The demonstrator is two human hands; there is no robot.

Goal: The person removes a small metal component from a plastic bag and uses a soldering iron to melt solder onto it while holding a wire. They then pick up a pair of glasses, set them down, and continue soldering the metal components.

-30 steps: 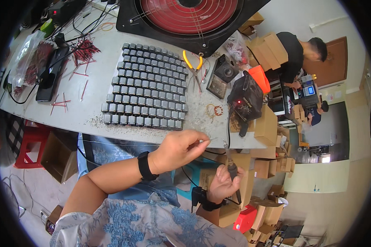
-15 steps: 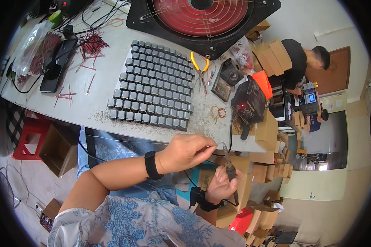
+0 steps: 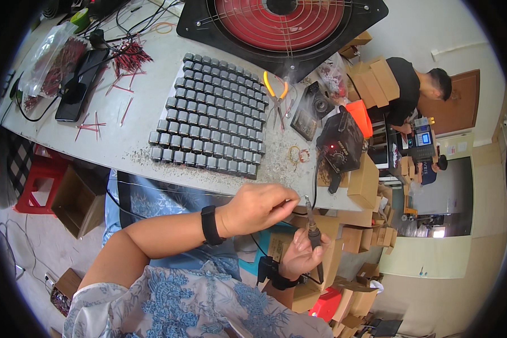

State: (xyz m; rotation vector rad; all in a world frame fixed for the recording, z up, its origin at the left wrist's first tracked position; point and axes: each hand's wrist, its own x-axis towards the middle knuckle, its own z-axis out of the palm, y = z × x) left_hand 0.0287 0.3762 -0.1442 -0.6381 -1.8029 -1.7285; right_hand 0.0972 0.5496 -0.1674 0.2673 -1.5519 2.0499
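My left hand (image 3: 262,207) is closed in a pinch just off the front edge of the table. A thin silvery wire (image 3: 163,190), which looks like solder wire, runs into it from the left. My right hand (image 3: 303,256) is wrapped round a soldering iron (image 3: 314,235), held upright with its tip beside my left fingertips. Whatever lies right at the tip is too small to make out. Beyond my hands, rows of small grey box-shaped parts (image 3: 211,121) stand packed together on the table (image 3: 132,149).
A black fan with a red centre (image 3: 276,28) stands at the back. Right of the rows lie orange-handled pliers (image 3: 275,93), a soldering station (image 3: 341,141) and a dark stand (image 3: 315,107). Red wires (image 3: 130,59) and a phone (image 3: 81,84) lie left. A person (image 3: 405,90) works farther off.
The whole view has shifted slightly. My hands and the soldering iron hold nearly the same pose. A faint haze now shows near the fan and the dark stand.
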